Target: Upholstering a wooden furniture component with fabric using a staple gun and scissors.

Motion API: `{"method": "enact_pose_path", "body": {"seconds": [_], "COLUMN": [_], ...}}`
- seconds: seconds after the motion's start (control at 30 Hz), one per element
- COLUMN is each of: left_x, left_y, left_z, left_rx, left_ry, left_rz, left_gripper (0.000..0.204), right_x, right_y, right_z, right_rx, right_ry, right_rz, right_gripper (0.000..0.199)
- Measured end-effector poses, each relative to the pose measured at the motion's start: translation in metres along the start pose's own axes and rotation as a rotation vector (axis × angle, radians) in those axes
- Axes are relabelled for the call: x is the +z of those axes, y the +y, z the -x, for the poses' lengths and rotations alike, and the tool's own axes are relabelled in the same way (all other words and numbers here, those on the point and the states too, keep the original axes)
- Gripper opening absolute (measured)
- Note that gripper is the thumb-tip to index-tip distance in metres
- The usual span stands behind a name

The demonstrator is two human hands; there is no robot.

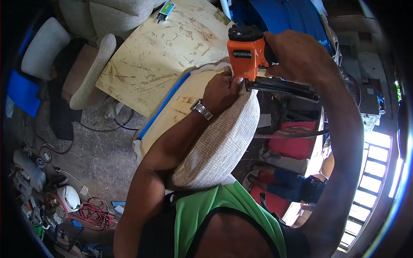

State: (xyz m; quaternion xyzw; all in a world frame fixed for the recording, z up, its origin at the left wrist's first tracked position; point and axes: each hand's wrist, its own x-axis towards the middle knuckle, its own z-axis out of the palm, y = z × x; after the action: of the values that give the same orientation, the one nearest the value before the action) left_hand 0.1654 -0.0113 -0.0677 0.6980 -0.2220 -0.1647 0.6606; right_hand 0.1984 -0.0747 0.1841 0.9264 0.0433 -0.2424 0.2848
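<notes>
My right hand [297,56] is wrapped round the handle of an orange and black pneumatic staple gun [245,53]. The gun's nose points down at the cushion's fabric edge, close beside my left fingers; whether it touches cannot be made out. My left hand [221,91] is closed at that edge, pinching the beige woven fabric [228,142] against the wooden back of a padded seat panel [172,109]. The fabric bulges over thick padding on the right side and rests near my chest. Blue trim and white wadding run along the panel's far left edge.
The panel lies against a stained plywood tabletop [159,51], with a small green and white box [166,10] on it. Beige upholstered pieces [92,73] stand at left. A red coiled hose [97,213] lies lower left. Another person's legs [284,182] show at right, by red cushions [292,139].
</notes>
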Motion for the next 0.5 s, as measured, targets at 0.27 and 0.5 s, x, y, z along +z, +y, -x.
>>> {"method": "enact_pose_path", "body": {"seconds": [0.27, 0.5], "left_x": [0.005, 0.000], "left_y": [-0.003, -0.030], "left_z": [-0.003, -0.043], "left_rx": [0.008, 0.062], "left_ry": [-0.034, 0.017], "left_rz": [-0.036, 0.102], "left_gripper": [0.035, 0.050], "right_x": [0.006, 0.049], "right_y": [0.008, 0.079], "right_z": [0.022, 0.076], "right_rx": [-0.007, 0.133], "right_ry": [0.063, 0.384], "right_rz": [-0.002, -0.205], "right_gripper": [0.048, 0.051]}}
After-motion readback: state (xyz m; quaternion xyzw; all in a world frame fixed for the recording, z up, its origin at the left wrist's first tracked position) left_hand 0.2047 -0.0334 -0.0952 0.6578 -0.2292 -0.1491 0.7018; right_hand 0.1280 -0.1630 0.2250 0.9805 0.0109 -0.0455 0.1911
